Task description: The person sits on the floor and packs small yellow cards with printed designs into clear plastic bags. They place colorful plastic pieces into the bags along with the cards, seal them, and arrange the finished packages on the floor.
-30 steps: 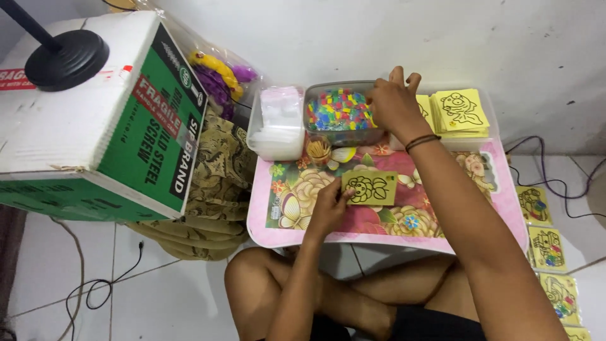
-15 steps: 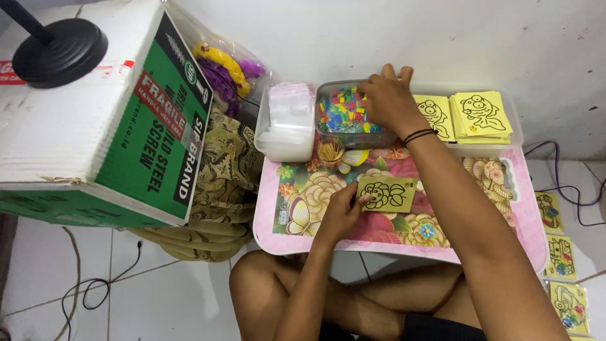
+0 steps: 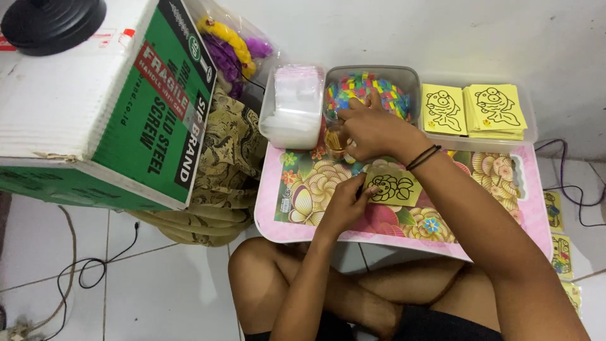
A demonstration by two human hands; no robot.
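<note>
My left hand (image 3: 344, 205) pins a yellow card with a black line drawing (image 3: 392, 187) flat on the pink flower-patterned table (image 3: 270, 218), thumb and fingers on the card's left edge. My right hand (image 3: 375, 129), with a dark band at the wrist, reaches over the front rim of a clear tub of small colourful pieces (image 3: 372, 85). Its curled fingers sit beside a small amber cup (image 3: 336, 141). Whether the fingers hold a piece is hidden.
A clear tub of plastic bags (image 3: 293, 107) stands left of the colourful tub, and a tray of yellow drawing cards (image 3: 473, 107) right of it. A large green-and-white cardboard box (image 3: 95, 113) and patterned cloth (image 3: 227, 170) crowd the left. Finished cards (image 3: 555, 211) and cables (image 3: 88, 271) lie on the floor.
My right hand has drawn back from the right end of the colourful tub to its front rim, by the small cup. My left hand stays on the card.
</note>
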